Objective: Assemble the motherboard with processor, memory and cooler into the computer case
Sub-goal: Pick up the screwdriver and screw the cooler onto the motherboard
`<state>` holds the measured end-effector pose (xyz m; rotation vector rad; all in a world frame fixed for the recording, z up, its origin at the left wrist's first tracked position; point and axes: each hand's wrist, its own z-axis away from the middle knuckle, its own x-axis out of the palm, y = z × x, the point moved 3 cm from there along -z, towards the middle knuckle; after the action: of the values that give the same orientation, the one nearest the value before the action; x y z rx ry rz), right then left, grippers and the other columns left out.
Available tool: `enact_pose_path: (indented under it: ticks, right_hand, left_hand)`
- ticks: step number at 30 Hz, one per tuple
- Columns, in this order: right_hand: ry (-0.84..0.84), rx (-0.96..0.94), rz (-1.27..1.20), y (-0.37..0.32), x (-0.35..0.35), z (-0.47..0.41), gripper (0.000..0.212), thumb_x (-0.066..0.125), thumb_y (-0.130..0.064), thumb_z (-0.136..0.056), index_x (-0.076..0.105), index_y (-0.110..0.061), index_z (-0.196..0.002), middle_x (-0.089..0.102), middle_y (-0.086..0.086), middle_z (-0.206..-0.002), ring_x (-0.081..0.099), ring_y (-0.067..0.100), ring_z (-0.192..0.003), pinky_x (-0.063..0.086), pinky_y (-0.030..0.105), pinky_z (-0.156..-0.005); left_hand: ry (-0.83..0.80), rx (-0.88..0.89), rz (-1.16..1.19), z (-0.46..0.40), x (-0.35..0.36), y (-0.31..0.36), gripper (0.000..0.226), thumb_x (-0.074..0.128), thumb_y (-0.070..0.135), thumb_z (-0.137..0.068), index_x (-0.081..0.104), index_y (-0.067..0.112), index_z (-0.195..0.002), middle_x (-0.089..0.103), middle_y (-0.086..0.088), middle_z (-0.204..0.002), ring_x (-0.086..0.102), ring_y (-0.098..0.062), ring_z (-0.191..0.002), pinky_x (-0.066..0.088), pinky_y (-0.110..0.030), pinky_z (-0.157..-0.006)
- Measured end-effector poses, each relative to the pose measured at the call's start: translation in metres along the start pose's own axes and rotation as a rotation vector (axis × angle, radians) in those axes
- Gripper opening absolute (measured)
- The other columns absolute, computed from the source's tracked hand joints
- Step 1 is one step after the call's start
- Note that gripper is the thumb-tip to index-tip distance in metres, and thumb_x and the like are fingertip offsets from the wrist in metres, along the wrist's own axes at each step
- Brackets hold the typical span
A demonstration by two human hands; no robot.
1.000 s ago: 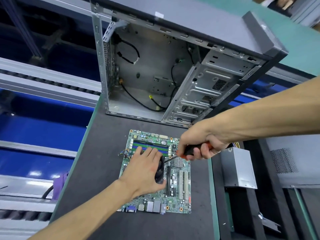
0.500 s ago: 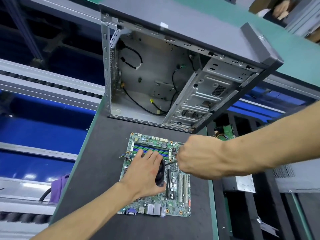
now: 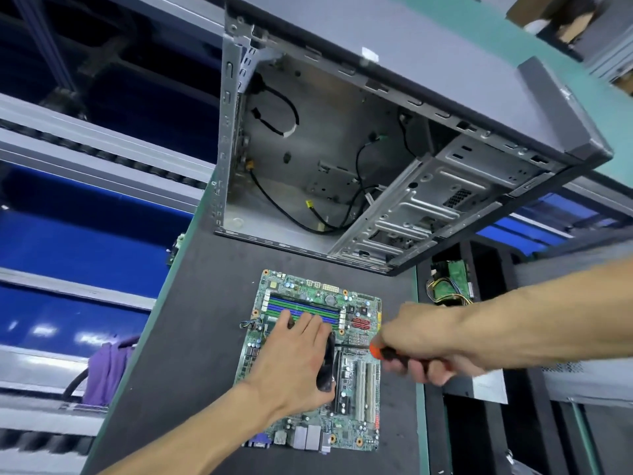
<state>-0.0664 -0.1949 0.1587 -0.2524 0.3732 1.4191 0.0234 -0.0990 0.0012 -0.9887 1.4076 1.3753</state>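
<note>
- While the motherboard (image 3: 356, 395) lies flat before the open case (image 3: 342, 159), the left hand (image 3: 294, 358) presses the black cooler (image 3: 327, 366), fingers relaxed.
- Right hand (image 3: 421, 341) grips an orange-and-black screwdriver (image 3: 383, 353).

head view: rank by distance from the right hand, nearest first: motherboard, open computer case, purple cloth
1. motherboard: flat on the mat, just left of the right hand, which grips a screwdriver over its edge.
2. computer case: standing open behind the board, farther up the mat.
3. purple cloth: off the mat's left edge, well beyond the board.
</note>
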Motion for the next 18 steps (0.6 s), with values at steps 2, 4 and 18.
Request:
enact_pose_path:
  ticks: [2,4,18]
  right_hand:
    - [-0.148,0.143,-0.282,0.008,0.011,0.001,0.025,0.044,-0.019,-0.101,0.056,-0.010,-0.081,0.045,-0.006,-0.048,0.032,0.004,-0.031,0.018,0.014,-0.027]
    - [-0.247,0.238,-0.500,0.011,0.017,0.000,0.028,0.043,-0.022,-0.101,0.060,-0.006,-0.086,0.043,-0.007,-0.051,0.033,0.003,-0.030,0.020,0.013,-0.025]
    - [0.082,-0.218,0.495,0.010,-0.011,0.008,0.028,0.052,-0.022,-0.100,0.057,-0.005,-0.079,0.056,0.007,-0.060,0.047,0.017,-0.045,0.039,0.018,-0.039]
  left_hand:
    - [0.010,-0.002,0.015,-0.001,0.000,0.000,0.081,0.038,0.071,-0.077,0.056,0.006,-0.123,0.056,-0.005,-0.104,0.047,-0.026,-0.095,0.033,-0.050,-0.093]
    - [0.036,-0.008,0.043,-0.001,-0.001,0.000,0.078,0.039,0.070,-0.076,0.057,0.009,-0.120,0.056,-0.002,-0.101,0.048,-0.024,-0.093,0.034,-0.049,-0.092]
    - [0.058,0.001,0.008,0.004,-0.009,0.000,0.081,0.045,0.075,-0.071,0.062,0.008,-0.114,0.060,-0.002,-0.098,0.053,-0.024,-0.089,0.040,-0.047,-0.087]
